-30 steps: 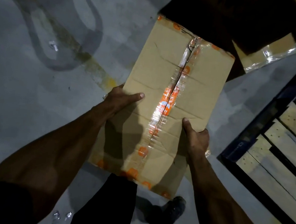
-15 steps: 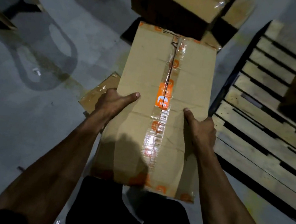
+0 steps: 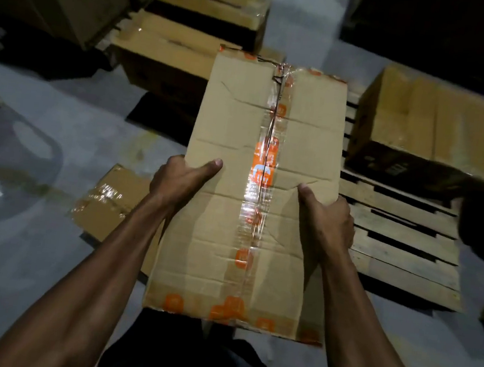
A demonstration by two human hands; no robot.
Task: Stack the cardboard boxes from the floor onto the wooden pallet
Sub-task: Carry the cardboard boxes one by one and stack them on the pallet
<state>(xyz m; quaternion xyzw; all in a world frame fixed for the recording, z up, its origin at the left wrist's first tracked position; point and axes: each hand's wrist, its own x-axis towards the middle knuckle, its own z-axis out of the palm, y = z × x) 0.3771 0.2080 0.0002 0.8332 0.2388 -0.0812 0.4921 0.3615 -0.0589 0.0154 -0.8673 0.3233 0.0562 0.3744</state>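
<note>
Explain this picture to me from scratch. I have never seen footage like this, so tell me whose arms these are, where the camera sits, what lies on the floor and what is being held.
There is no machine here. A person wears one wide-angle camera on the head, looking forward and down, so the two bare arms coming up from the bottom edge are that person's own.

The left hand and the right hand grip the two long sides of a held cardboard box, thumbs on top. Its top seam is sealed with clear tape carrying orange marks.

To the right lies the wooden pallet, made of slats, with one box on the pallet already. Ahead on the grey floor stand more boxes, and a flat piece of taped cardboard lies under the left forearm. The rest of the background is too dark to make out.
</note>
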